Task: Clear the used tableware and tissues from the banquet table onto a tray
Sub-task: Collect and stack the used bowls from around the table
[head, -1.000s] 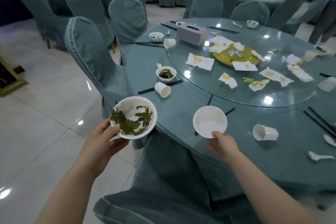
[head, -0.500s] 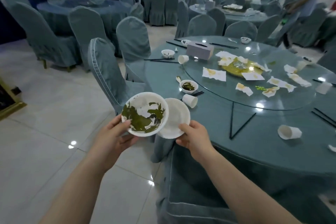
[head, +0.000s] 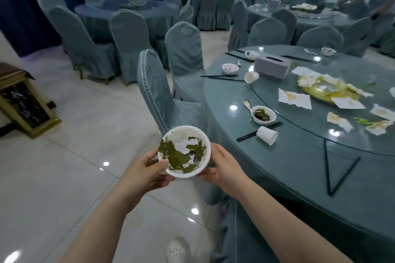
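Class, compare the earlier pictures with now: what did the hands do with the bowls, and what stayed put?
The right hand lifted the empty bowl off the table and carried it left to the leafy bowl, which it now grips too; the empty bowl is hidden, probably underneath. The left hand kept holding the leafy bowl. Cup, chopsticks and tissues stayed.

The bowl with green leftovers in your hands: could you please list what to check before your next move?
1. Grip on the bowl with green leftovers by left hand and right hand: ok.
2. Leftovers inside it, none spilling: ok.
3. A tray in sight: not ok, none visible.
4. A hand free for the tipped paper cup: not ok, both occupied.
5. Clearing of the banquet table finished: not ok; small bowl, chopsticks, tissue on it.
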A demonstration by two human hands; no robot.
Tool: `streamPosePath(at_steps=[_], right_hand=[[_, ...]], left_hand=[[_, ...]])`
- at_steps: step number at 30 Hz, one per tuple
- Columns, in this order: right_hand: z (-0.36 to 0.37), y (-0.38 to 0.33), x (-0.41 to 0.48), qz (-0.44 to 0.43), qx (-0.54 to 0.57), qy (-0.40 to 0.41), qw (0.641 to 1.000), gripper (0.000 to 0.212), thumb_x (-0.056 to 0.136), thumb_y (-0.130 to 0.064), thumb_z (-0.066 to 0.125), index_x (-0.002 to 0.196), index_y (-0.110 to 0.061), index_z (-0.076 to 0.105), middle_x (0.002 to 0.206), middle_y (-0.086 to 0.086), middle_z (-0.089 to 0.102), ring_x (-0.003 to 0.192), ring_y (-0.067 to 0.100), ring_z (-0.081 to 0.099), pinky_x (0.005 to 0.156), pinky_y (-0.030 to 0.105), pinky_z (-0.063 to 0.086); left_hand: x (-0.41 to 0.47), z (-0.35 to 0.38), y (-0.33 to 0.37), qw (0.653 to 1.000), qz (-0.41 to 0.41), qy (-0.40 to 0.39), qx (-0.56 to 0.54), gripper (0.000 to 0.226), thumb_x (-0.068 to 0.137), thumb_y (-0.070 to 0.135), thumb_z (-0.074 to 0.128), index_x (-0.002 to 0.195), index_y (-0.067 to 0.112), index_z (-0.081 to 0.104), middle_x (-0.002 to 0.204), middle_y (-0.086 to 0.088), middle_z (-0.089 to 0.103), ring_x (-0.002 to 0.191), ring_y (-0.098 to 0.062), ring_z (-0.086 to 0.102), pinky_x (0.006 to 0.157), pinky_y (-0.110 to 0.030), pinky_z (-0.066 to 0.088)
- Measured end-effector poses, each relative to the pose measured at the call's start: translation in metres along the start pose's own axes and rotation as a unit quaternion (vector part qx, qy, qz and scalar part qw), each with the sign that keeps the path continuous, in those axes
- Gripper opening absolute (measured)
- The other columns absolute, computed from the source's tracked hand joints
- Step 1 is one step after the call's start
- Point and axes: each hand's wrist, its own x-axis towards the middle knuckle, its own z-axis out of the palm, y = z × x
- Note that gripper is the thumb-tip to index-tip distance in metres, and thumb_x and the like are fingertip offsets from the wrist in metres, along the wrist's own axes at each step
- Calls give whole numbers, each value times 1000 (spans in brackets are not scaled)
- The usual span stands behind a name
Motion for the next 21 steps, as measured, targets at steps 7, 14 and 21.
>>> streamPosePath(at_steps=[7, 14, 21], right_hand=[[19, -23, 126, 35, 15, -33, 999, 36, 95, -51, 46, 114, -24, 61, 96, 5, 75, 85, 34, 72, 72, 43, 60], [-8, -59, 202, -5, -36, 21, 999, 20, 93, -18, 60, 113, -18, 61, 105, 8, 72, 86, 24, 73, 67, 33, 60], [-65, -76, 232, 17, -77, 170, 982, 18, 95, -15, 55, 112, -16, 61, 99, 13, 71, 71, 21, 62, 59, 27, 52]], left_hand=[[114, -37, 36, 996, 12, 18, 86, 48, 93, 7, 56, 113, 51, 51, 92, -3, 75, 80, -26, 72, 72, -35, 59], [227, -28, 68, 993, 8, 30, 117, 20, 92, 10, 59, 96, 29, 67, 83, 11, 74, 76, -13, 72, 61, -23, 57], [327, 26, 84, 985, -34, -93, 141, 29, 96, 3, 47, 102, 21, 70, 90, 0, 76, 73, -19, 72, 62, -24, 57]])
